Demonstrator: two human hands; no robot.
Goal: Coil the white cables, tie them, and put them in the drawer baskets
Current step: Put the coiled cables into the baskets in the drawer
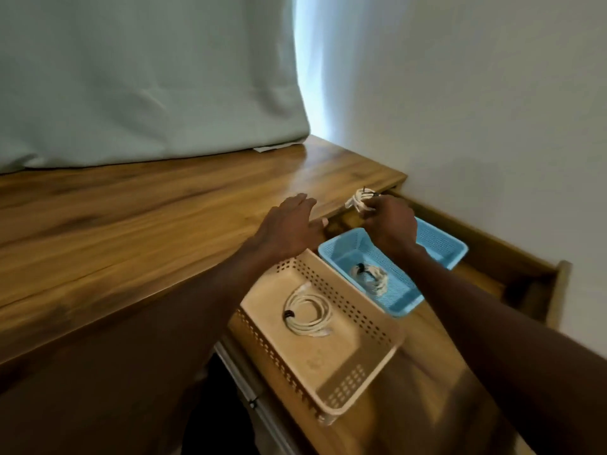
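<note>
My right hand is shut on a small coiled white cable bound with a black tie, held above the far end of the blue basket. Inside that blue basket lies another tied white coil. The beige perforated basket beside it holds a larger white coil with a black tie. Both baskets sit in the open wooden drawer. My left hand rests flat, fingers spread, on the desk edge just left of the drawer.
The wooden desk top stretches to the left. A pale green curtain hangs behind it and a white wall stands to the right. The drawer's metal slide rail shows below the beige basket.
</note>
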